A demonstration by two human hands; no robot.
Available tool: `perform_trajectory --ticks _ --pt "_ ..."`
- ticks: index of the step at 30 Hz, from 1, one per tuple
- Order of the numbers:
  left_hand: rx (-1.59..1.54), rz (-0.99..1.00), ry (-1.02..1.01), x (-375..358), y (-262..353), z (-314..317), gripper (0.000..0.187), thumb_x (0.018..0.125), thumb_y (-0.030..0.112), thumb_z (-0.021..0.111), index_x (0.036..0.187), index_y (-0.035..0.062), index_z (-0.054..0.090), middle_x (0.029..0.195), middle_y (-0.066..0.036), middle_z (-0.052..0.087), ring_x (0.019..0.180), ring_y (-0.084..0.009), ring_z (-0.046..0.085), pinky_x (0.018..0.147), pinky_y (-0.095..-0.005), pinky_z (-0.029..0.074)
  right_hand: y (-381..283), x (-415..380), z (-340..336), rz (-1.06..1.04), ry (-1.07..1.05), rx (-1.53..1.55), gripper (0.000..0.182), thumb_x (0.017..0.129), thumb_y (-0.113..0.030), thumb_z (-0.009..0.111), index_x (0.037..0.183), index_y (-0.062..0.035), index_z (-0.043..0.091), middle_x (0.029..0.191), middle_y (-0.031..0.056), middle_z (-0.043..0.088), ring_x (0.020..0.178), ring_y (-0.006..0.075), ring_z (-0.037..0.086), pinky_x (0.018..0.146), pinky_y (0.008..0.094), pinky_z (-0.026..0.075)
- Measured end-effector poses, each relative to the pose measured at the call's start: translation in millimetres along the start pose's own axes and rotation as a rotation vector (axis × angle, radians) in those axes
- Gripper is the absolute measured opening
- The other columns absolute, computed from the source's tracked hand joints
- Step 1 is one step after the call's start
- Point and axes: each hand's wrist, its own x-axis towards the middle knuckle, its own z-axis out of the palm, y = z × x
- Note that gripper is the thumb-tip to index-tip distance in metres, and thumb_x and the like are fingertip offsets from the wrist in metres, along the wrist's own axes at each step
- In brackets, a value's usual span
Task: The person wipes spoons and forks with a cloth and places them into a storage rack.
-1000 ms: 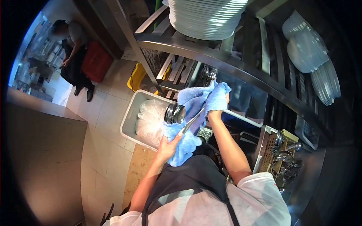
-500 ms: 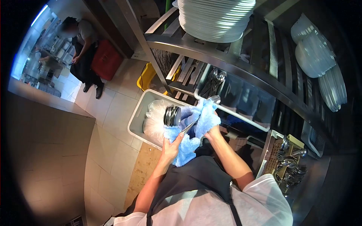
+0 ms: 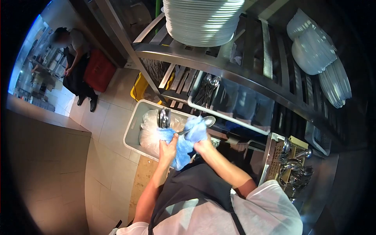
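My left hand point(image 3: 168, 148) is closed on the handle end of a metal spoon and part of a fluffy blue cloth point(image 3: 181, 153). The spoon's bowl point(image 3: 210, 121) sticks out to the right, past the cloth. Wrapped in another part of the cloth, my right hand point(image 3: 202, 145) grips the spoon near its bowl; its fingertips are hidden. Just above my left hand, a row of shiny, dark-edged rounded metal pieces point(image 3: 163, 118) rises from the cloth, perhaps stacked spoon bowls. Below them is a grey bin point(image 3: 131, 135) with a clear plastic bag point(image 3: 150, 133).
A metal rack point(image 3: 219, 66) carries a stack of white plates point(image 3: 203, 23) and more white dishes point(image 3: 313, 51). Beneath stands a compartment tray point(image 3: 231, 120) with spoons point(image 3: 211, 82). Cutlery point(image 3: 293, 168) fills a basket at right. A person point(image 3: 76, 58) stands far left near a red container point(image 3: 100, 70).
Both hands, with the spoon and cloth, have shifted left in view as the camera view moved. The cloth in my right hand has bunched closer to my left hand, and the spoon lies flatter.
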Motion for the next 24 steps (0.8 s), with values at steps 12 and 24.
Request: perform_trajectory --ticks 12,24 --pt "0.163 -0.167 -0.116 -14.9 -35.4 8.5 0.022 0.078 0.019 0.056 0.066 0.0016 0.053 0.055 -0.002 0.049 0.052 -0.0097 0.042 0.049 -0.0294 0.037 -94.2 77.9 9.1 0.154 0.138 -0.992 0.011 0.077 -0.002 0.052 0.086 -0.0008 0.058 0.077 0.0102 0.060 0.066 0.0223 0.059 0.060 0.0379 0.050" --pt "-0.178 -0.187 -0.018 -5.5 -36.7 -51.9 0.023 0.081 0.021 0.057 0.092 0.0024 0.053 0.082 -0.002 0.055 0.074 -0.0102 0.049 0.067 -0.0259 0.041 -172.4 44.6 -13.0 -0.166 0.148 -1.469 0.030 0.086 -0.025 0.041 0.097 -0.0006 0.053 0.089 0.0091 0.058 0.084 0.0218 0.055 0.069 0.0348 0.044"
